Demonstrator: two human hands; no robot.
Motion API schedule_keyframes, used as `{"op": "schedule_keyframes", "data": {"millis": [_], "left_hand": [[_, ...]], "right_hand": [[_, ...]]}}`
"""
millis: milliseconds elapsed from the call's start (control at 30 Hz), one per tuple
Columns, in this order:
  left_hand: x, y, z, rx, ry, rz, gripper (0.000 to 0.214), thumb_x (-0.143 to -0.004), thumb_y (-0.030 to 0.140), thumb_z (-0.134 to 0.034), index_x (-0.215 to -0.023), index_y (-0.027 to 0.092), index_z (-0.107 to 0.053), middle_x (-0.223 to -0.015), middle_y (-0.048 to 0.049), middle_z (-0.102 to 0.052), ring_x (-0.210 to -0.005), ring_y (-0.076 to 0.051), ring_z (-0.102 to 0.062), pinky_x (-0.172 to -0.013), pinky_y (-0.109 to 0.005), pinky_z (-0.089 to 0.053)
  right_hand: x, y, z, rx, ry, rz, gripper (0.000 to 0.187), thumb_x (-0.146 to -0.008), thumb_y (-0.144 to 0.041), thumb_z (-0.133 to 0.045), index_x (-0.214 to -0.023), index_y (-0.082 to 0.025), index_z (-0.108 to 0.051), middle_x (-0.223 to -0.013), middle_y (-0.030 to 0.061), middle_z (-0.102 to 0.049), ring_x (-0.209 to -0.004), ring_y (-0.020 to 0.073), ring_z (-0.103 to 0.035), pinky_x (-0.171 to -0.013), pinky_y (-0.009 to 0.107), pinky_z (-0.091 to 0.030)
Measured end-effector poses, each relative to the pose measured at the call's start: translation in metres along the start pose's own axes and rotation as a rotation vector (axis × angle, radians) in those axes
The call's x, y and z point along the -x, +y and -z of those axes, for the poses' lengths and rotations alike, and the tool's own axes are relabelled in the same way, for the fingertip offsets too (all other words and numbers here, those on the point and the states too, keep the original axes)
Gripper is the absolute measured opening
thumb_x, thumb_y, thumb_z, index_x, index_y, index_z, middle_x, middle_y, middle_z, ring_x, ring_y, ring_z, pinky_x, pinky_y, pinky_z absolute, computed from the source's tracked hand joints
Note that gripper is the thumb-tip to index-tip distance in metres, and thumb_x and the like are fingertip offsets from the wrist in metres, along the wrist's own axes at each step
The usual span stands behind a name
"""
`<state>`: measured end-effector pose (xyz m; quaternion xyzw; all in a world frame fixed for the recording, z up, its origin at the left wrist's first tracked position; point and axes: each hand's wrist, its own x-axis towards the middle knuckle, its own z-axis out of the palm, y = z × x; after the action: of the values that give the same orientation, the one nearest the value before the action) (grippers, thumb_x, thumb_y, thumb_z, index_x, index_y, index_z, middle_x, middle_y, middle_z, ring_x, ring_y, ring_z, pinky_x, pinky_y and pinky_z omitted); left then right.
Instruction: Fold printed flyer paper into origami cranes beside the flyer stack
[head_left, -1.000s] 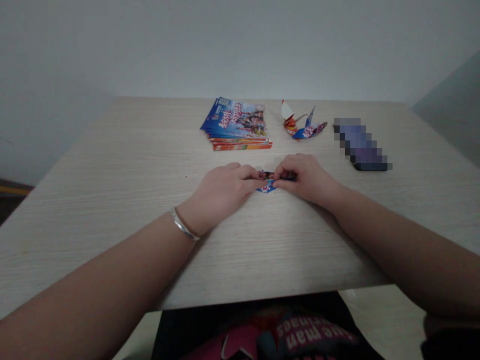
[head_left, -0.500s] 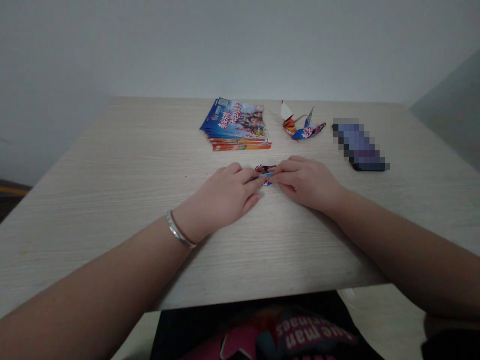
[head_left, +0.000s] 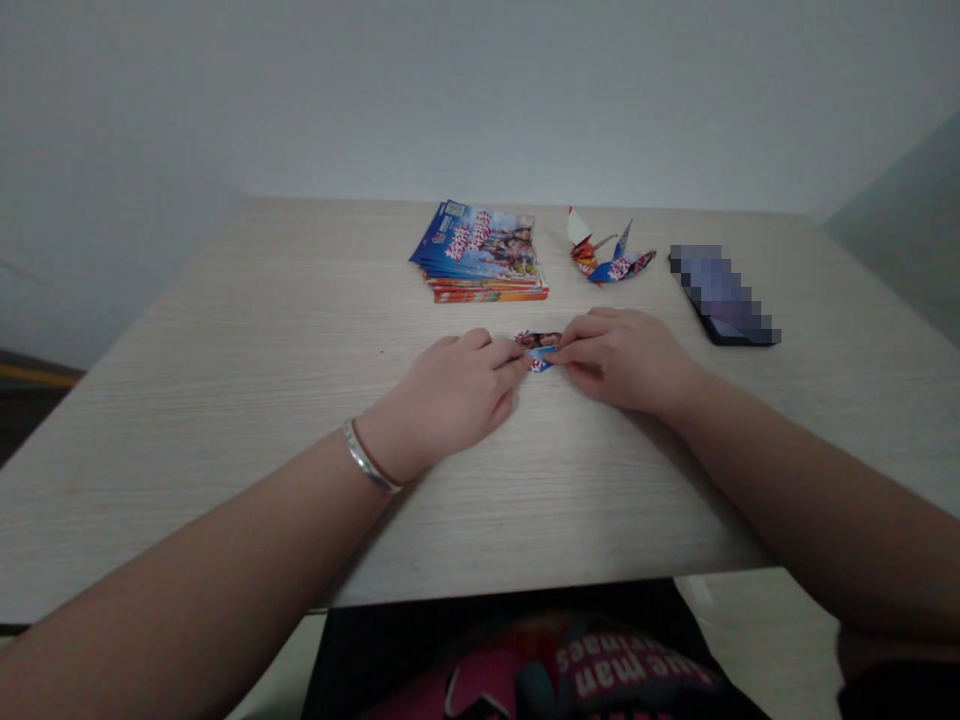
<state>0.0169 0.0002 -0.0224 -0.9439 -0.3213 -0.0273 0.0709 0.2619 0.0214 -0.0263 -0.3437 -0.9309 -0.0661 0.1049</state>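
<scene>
Left hand [head_left: 465, 395] and right hand [head_left: 634, 362] both grasp the folded paper [head_left: 538, 352] with their fingertips — on the tabletop [head_left: 540, 490], nearside of the leaflet stack [head_left: 480, 250]; 2 paper cranes [head_left: 619, 270] sit right of that stack.

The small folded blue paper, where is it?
In the head view, the folded paper is just right of centre, between the left hand and right hand, nearer than the blue leaflet stack.

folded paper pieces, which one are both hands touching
The small flat piece, which has the left hand at one end and the right hand at the other; the orange bird and blue bird stand farther back, untouched.
</scene>
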Motion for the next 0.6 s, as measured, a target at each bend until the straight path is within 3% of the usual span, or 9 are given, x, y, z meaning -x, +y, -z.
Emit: {"op": "schedule_keyframes", "data": {"millis": [267, 433, 600], "left_hand": [[-0.005, 0.008, -0.001, -0.014, 0.007, 0.039, 0.035, -0.1, 0.027, -0.046, -0.126, 0.016, -0.066, -0.124, -0.0108, -0.066, -0.101, -0.027, -0.06, -0.084, -0.041, -0.051], [-0.002, -0.001, -0.002, 0.046, 0.015, -0.005, 0.035, -0.1, 0.027, -0.046, -0.127, 0.015, -0.065, -0.124, -0.0122, -0.066, -0.107, -0.026, -0.06, -0.091, -0.04, -0.051], [0.0, -0.007, -0.002, 0.121, 0.011, -0.03, 0.036, -0.103, 0.029, -0.04, -0.112, 0.013, -0.071, -0.113, -0.0126, -0.069, -0.105, -0.024, -0.061, -0.096, -0.04, -0.049]], "right_hand": [[-0.003, 0.001, 0.002, 0.001, -0.011, 0.018, 0.02, -0.086, -0.018, -0.06, -0.09, -0.017, -0.079, -0.095, 0.0079, -0.076, -0.086, 0.0234, -0.065, -0.076, 0.036, -0.046], [0.001, 0.011, 0.002, -0.085, 0.001, 0.018, 0.021, -0.089, -0.022, -0.06, -0.093, -0.022, -0.08, -0.096, 0.0065, -0.076, -0.085, 0.0212, -0.065, -0.077, 0.034, -0.045], [0.005, 0.017, 0.0, -0.156, 0.029, 0.019, 0.02, -0.086, -0.021, -0.061, -0.091, -0.021, -0.081, -0.096, 0.0068, -0.076, -0.087, 0.0219, -0.067, -0.082, 0.035, -0.046]]}}
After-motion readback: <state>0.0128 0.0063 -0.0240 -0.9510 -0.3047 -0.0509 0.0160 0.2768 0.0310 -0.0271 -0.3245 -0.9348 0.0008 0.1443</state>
